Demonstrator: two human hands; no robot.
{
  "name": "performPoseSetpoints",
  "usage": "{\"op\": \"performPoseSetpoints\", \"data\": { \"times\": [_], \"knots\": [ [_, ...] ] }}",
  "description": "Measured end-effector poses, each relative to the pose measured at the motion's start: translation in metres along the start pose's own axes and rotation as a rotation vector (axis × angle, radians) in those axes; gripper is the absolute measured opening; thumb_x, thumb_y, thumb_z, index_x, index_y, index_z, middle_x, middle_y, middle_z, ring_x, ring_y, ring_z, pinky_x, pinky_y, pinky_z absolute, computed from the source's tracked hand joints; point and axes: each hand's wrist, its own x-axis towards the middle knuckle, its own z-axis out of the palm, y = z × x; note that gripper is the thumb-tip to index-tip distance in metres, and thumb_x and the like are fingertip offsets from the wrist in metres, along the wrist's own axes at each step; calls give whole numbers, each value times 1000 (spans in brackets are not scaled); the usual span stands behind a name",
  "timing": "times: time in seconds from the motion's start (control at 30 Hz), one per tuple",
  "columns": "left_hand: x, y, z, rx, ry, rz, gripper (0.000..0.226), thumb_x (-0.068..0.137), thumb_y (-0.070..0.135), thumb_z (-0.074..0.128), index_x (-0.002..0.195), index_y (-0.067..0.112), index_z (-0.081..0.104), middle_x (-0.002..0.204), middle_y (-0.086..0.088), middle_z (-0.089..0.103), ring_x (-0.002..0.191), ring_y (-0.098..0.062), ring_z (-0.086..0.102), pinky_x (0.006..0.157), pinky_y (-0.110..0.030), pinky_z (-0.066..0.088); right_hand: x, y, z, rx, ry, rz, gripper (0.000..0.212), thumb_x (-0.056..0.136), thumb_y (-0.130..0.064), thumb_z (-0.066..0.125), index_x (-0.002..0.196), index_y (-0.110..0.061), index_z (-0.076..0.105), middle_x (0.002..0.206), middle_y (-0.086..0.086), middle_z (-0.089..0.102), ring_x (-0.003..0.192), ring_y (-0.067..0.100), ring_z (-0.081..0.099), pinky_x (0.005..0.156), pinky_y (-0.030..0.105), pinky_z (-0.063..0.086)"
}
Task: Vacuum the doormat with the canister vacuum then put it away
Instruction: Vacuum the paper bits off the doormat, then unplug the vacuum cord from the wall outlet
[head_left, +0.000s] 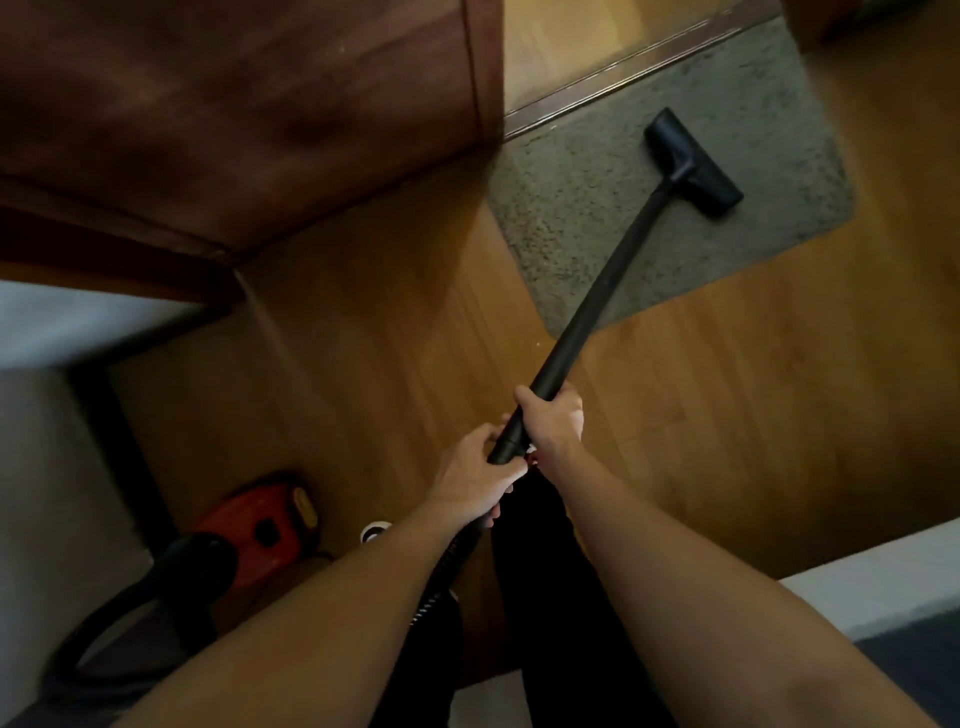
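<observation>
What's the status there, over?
Both hands, left hand and right hand, gripping wand. Floor head on doormat. Red canister behind left. Nothing blocking.

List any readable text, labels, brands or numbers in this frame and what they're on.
None readable.
Red canister vacuum: a yellow patch at its front end may be a label, too blurred to read.
Black wand, floor nozzle and grey doormat: no markings visible.

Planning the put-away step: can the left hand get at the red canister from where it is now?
Probably not yet. The left hand is closed on the wand at the hose end, and the red canister sits on the floor, low to the left. Nothing blocks the path; it would need to let go and stoop.
</observation>
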Motion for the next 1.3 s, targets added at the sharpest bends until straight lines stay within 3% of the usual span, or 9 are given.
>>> {"op": "performPoseSetpoints", "data": {
  "times": [0.1, 0.3, 0.53, 0.67, 0.8, 0.93, 1.1, 1.2, 1.3],
  "knots": [
    [-10, -33, -24, 18, -6, -15, 19, 86, 27, 67, 101, 26, 55, 80, -13, 71, 52, -21, 62, 50, -30, 54, -18, 19, 29, -68, -5, -33, 32, 92, -20, 71, 116, -12, 51, 87, 6, 69, 53, 11, 71, 46, 24, 56],
    [-29, -98, -67, 10, -35, -12, 32, 85, 25, 66, 113, 27, 52, 93, -18, 73, 56, -20, 65, 56, -33, 57, -44, 63, 84, -242, 13, -124, 46, 87, -34, 73, 123, -10, 56, 99, 7, 69, 87, 26, 71, 76, 40, 60],
    [-47, -156, -104, 13, -110, 57, 46, 87, 18, 69, 126, 26, 48, 98, -8, 71, 62, -19, 68, 66, -38, 60, -71, 94, 116, -361, 3, -231, 58, 89, -35, 75, 134, -12, 47, 106, 7, 66, 77, 17, 68, 43, 18, 51],
    [-59, -173, -114, -35, -154, 59, 51, 88, 15, 71, 131, 27, 46, 106, -7, 66, 63, -20, 70, 66, -37, 60, -81, 99, 118, -478, -29, -308, 85, 89, -47, 73, 154, -18, 27, 135, 16, 56, 104, 33, 70, 68, 44, 66],
    [-68, -181, -117, -103, -136, 73, 50, 87, 11, 72, 129, 24, 48, 111, -10, 67, 69, -22, 72, 63, -34, 60, -99, 92, 99, -910, -77, -664, 76, 89, -58, 66, 153, -26, 40, 139, 12, 38, 126, 30, 45, 102, 43, 47],
    [-73, -192, -116, -203, -181, 79, 55, 84, 5, 73, 128, 25, 48, 110, -11, 68, 71, -21, 74, 64, -34, 60, -103, 83, 82, -1217, -395, -1000, 80, 79, -79, 50, 136, -24, 62, 134, 10, 51, 129, 31, 42, 107, 55, 43],
    [-80, -211, -114, -258, -171, 96, 61, 78, 12, 78, 130, 31, 52, 109, -5, 72, 99, -25, 70, 86, -37, 55, -98, 66, 99, -1456, -892, -1064, 90, 70, -91, 56, 132, -25, 63, 116, -5, 63, 112, 16, 55, 109, 43, 39],
    [-85, -219, -117, -272, -212, 109, 57, 81, 16, 78, 130, 28, 53, 117, -2, 68, 108, -20, 66, 98, -37, 51, -92, 71, 112, -1594, -1019, -1167, 81, 69, -87, 63, 122, -26, 64, 105, -11, 64, 98, 10, 58, 95, 33, 42],
    [-94, -236, -122, -354, -197, 138, 49, 84, 23, 78, 129, 26, 59, 120, 0, 70, 112, -18, 66, 106, -39, 48, -89, 82, 126, -1497, -1115, -1327, 43, 79, -61, 70, 97, -22, 68, 81, -11, 63, 71, 9, 58, 65, 31, 50]
  ]
}}
